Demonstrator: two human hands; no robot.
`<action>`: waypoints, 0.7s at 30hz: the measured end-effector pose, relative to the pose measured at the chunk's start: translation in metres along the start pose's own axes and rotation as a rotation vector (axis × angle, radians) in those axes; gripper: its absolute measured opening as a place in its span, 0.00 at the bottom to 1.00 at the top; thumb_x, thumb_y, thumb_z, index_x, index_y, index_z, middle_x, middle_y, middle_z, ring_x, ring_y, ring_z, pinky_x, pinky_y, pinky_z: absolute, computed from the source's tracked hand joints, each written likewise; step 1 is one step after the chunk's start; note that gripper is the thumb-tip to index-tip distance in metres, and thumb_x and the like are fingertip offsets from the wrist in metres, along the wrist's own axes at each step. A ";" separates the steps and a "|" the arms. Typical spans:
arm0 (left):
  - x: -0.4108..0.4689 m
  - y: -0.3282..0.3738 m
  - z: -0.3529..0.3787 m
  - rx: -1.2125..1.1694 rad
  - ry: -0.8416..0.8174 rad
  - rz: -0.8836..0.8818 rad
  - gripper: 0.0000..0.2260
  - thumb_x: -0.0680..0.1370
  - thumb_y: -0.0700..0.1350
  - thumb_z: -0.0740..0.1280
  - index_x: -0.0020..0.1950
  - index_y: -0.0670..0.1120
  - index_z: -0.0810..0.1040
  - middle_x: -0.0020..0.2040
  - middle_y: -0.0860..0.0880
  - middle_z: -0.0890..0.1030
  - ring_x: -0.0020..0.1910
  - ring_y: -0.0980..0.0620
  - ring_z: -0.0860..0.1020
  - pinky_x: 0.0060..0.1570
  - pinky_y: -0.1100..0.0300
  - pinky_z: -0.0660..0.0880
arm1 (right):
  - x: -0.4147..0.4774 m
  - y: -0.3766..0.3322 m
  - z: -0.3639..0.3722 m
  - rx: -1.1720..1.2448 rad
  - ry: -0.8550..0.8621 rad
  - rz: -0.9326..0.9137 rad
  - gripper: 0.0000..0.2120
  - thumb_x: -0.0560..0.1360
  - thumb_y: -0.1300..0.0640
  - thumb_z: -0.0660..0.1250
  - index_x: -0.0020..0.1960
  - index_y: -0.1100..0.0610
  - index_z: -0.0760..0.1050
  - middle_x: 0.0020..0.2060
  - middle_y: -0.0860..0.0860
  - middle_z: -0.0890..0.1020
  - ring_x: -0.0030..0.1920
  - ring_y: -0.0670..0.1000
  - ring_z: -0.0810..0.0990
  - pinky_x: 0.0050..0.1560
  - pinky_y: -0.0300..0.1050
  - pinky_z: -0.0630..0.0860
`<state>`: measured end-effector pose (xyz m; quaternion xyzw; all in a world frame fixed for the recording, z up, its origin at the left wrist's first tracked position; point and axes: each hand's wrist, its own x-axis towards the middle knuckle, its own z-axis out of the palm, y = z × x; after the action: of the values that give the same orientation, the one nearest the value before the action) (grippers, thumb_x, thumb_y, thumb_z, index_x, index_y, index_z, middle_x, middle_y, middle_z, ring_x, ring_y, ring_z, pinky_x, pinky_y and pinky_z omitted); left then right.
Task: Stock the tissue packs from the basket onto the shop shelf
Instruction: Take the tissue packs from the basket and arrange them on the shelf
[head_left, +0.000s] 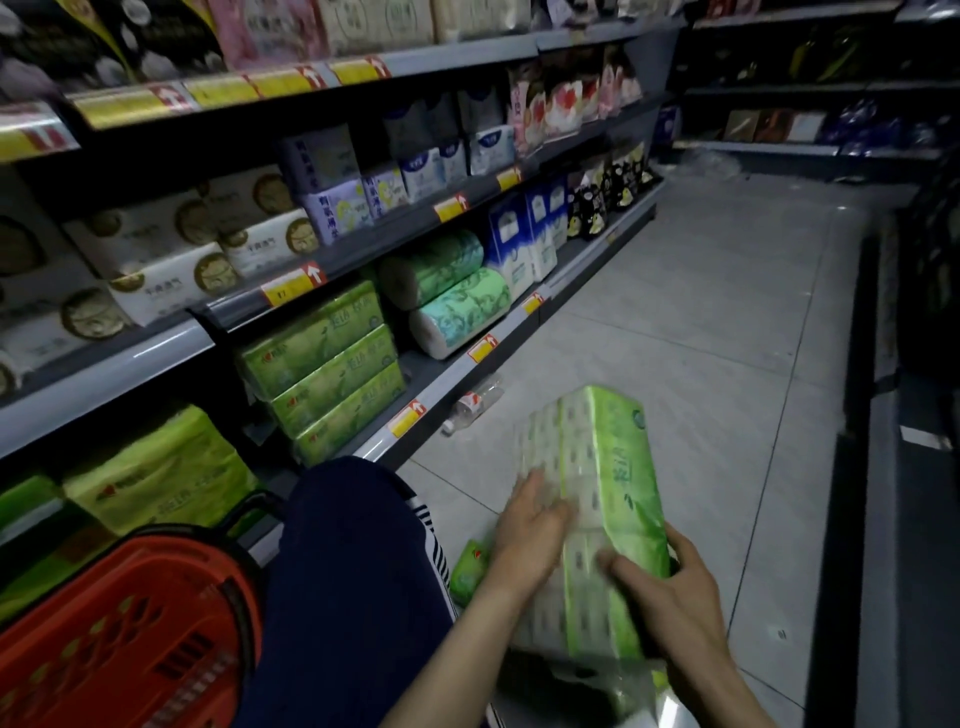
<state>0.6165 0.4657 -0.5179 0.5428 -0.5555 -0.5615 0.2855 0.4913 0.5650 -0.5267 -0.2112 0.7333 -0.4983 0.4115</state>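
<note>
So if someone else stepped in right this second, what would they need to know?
Left hand: lies flat against the side of the tissue pack.
Right hand: grips that pack's near end, thumb over the front.
The pack is held above the floor, not yet on the bottom shelf. The basket sits by the knee; what it holds is unclear.
Done: stacked packs are already on the shelf.
Left: shelve the held pack, and probably the small green pack below the left forearm.
</note>
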 end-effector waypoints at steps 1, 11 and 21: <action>-0.005 0.005 -0.008 0.059 0.016 0.053 0.32 0.78 0.56 0.65 0.82 0.56 0.63 0.80 0.59 0.62 0.81 0.54 0.60 0.81 0.48 0.57 | 0.000 -0.005 0.000 0.116 -0.002 0.017 0.36 0.67 0.52 0.85 0.71 0.52 0.75 0.51 0.51 0.88 0.46 0.56 0.89 0.47 0.52 0.85; -0.105 0.073 -0.074 -0.096 0.356 0.206 0.48 0.67 0.61 0.79 0.82 0.63 0.58 0.73 0.66 0.65 0.71 0.58 0.67 0.72 0.50 0.68 | -0.023 -0.064 0.011 0.846 -0.365 0.138 0.32 0.70 0.48 0.76 0.72 0.56 0.77 0.63 0.62 0.85 0.64 0.67 0.83 0.73 0.69 0.71; -0.140 0.096 -0.079 -0.877 0.103 -0.054 0.22 0.70 0.50 0.78 0.64 0.51 0.84 0.61 0.43 0.85 0.60 0.41 0.84 0.69 0.38 0.73 | -0.076 -0.109 0.069 0.922 -0.828 0.040 0.40 0.66 0.55 0.82 0.75 0.62 0.74 0.67 0.63 0.82 0.67 0.62 0.82 0.69 0.58 0.74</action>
<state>0.6971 0.5490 -0.3710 0.4120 -0.2356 -0.7235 0.5013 0.5798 0.5362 -0.4098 -0.1737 0.2258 -0.6328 0.7200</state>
